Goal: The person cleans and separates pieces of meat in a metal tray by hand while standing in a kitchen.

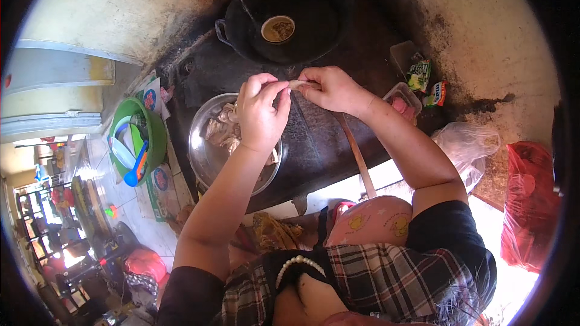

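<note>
My right hand (328,89) pinches a small pale strip of food (297,84) between thumb and fingers. The fingertips of my left hand (265,111) close on the strip's other end, so it spans the short gap between both hands. Exactly what food it is I cannot tell. Below and partly behind my left hand and forearm is a round metal bowl (199,163), holding several pale brown food pieces (219,130). A long wooden handle (355,151) slants down from under my right hand toward my lap; its far end is partly hidden.
A large black wok (317,31) stands at the back, with a small bowl (278,28) of brown contents in it. Left is a green basin (156,145) of plastic utensils. A clear tub (403,102), packets (419,75), a clear bag (466,140) and red bag (530,208) are right.
</note>
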Demonstrator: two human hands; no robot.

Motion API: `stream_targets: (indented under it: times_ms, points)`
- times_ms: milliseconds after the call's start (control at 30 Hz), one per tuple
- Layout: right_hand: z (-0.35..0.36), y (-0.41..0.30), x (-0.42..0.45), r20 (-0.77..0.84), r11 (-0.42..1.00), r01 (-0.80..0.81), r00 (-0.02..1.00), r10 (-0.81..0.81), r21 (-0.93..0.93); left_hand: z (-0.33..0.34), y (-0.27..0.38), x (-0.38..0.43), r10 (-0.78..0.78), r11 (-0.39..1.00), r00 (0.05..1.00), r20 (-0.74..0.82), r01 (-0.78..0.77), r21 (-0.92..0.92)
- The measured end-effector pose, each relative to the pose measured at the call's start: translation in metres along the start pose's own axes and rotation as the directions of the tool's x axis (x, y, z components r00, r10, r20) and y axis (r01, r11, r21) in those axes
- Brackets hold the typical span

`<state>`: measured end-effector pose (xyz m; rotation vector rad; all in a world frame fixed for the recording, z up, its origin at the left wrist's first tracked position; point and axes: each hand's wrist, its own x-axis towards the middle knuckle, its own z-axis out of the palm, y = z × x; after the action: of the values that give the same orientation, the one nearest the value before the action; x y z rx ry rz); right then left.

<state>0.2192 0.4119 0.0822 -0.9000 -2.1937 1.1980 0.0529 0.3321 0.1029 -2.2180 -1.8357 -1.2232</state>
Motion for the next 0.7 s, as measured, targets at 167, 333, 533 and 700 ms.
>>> stream_targets:
  times_ms: [167,333,533,700]
  points:
    - [-0.003,0.001,0.002,-0.009,0.997,-0.067,0.998,0.067,0.041,-0.004,-0.004,0.0,-0.016,0.997,1.0,0.002,0.016,-0.077]
    - [-0.007,0.008,0.003,-0.032,0.992,-0.117,0.992,0.118,0.043,0.004,-0.005,-0.018,-0.557,0.272,0.694,0.457,0.672,-0.689]
    - [-0.013,0.003,0.003,0.024,0.969,-0.222,0.975,0.221,0.111,0.007,-0.005,-0.021,-0.628,0.197,0.579,0.52,0.764,-0.614]
    - [-0.01,0.012,0.002,0.018,0.956,-0.239,0.971,0.24,0.168,0.017,-0.007,-0.026,-0.643,0.108,0.476,0.6,0.832,-0.544]
